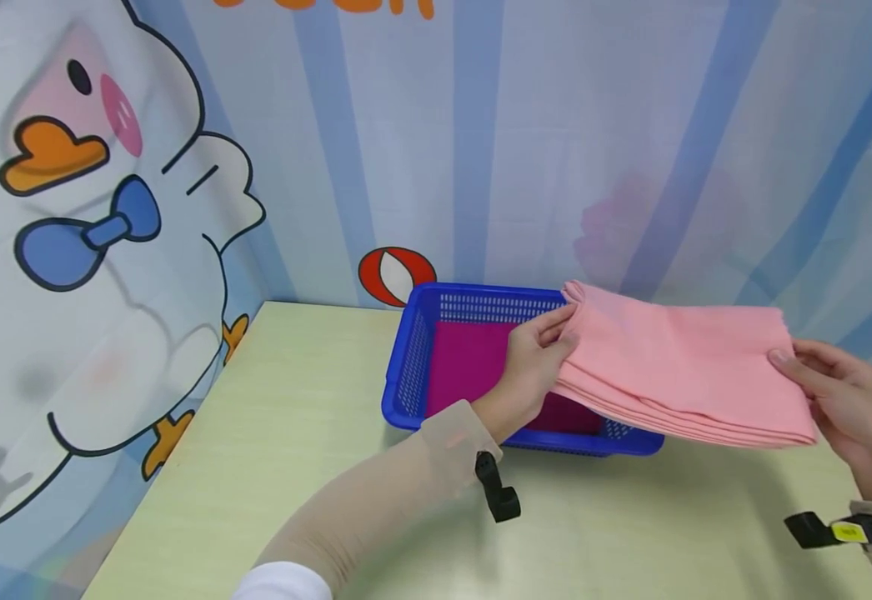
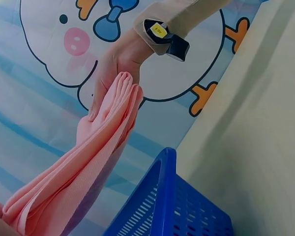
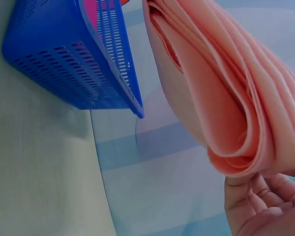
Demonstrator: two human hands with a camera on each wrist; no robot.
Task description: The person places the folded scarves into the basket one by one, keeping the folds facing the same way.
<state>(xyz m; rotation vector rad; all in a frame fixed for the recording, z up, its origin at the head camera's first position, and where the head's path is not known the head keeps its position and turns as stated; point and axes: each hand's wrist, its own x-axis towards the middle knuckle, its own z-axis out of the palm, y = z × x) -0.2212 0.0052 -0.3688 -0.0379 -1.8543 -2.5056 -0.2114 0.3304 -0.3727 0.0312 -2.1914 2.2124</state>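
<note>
A folded pink cloth [image 1: 684,358], stacked in several layers, is held up in both hands over the right part of a blue plastic basket [image 1: 398,367]. My left hand [image 1: 529,362] pinches its left end between thumb and fingers. At the opposite end my right hand [image 1: 849,400] grips the cloth, thumb on top and fingers underneath. The right wrist view shows the rounded folds of the cloth [image 3: 231,113] above the fingers of that hand [image 3: 260,206]. Inside the basket lies a flat magenta piece [image 1: 466,358], partly hidden by my left hand and the pink cloth.
The basket stands on a pale wooden table [image 1: 271,433] near its back edge. Behind the table hangs a light blue striped backdrop [image 1: 526,150] with a large cartoon duck [image 1: 143,350] at the left. Both wrists wear black straps [image 1: 496,487].
</note>
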